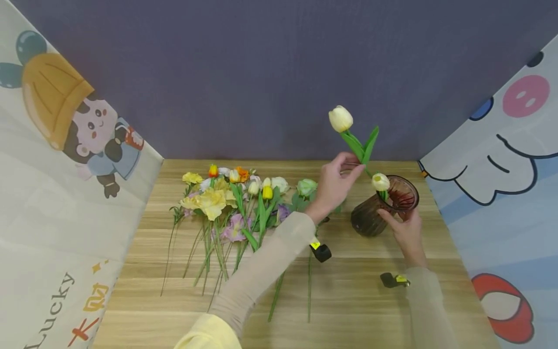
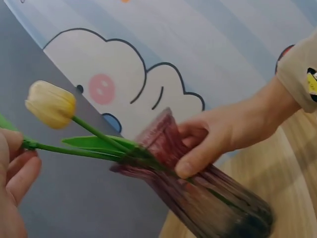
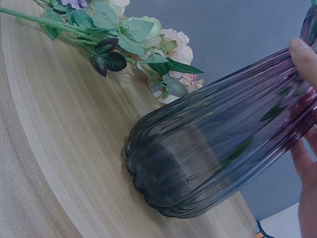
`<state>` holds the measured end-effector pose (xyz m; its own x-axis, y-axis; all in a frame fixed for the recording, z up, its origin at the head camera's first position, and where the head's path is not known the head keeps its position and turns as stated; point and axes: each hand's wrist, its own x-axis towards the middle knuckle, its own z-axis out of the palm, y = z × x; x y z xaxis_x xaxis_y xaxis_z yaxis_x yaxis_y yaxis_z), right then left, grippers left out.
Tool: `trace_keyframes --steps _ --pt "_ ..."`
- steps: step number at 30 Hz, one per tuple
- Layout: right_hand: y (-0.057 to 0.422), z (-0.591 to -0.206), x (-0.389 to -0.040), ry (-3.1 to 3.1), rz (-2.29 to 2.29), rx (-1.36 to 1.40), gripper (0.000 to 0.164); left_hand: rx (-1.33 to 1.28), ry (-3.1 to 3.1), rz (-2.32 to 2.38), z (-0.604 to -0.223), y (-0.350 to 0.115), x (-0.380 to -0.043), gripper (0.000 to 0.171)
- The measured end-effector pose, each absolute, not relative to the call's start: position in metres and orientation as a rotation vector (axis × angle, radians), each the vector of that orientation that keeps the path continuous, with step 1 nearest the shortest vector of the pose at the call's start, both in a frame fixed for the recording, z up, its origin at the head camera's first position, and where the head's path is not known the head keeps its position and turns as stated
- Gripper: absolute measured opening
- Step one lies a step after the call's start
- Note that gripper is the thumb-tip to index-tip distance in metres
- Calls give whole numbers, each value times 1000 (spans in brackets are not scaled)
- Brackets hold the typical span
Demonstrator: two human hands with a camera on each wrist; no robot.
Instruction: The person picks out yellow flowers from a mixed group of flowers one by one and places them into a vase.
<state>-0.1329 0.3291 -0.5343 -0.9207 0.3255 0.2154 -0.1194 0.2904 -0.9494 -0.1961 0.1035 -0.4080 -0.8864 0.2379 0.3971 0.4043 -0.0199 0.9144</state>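
My left hand (image 1: 337, 182) pinches the stem of a white tulip (image 1: 341, 119) just below its green leaves, with the bloom raised above the vase. In the left wrist view that stem runs into the vase mouth. Another white tulip (image 1: 380, 182) stands in the vase, its bloom over the rim. The ribbed glass vase (image 1: 368, 215), purple-red at the mouth and dark grey at the base, leans on the table. My right hand (image 1: 407, 232) grips the vase round its neck, thumb on the near side (image 2: 208, 141). Green leaf and stem show through the glass (image 3: 242, 148).
A spread of artificial flowers (image 1: 213, 203), yellow, white, orange and purple, lies across the left and middle of the wooden table (image 1: 139, 300), stems toward me. A green rose (image 1: 307, 187) lies near my left wrist. A dark wall (image 1: 261, 87) rises behind, with printed panels at both sides.
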Motion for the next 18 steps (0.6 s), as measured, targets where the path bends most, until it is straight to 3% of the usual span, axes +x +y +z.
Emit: trace_keyframes --steps 10,18 --pt "328 -535 -134 -2175 1660 -167 72 -984 -2606 -1643 -436 99 -189 29" --pt "328 -537 -135 -2179 1644 -174 69 -972 -2711 -1694 -464 91 -176 31"
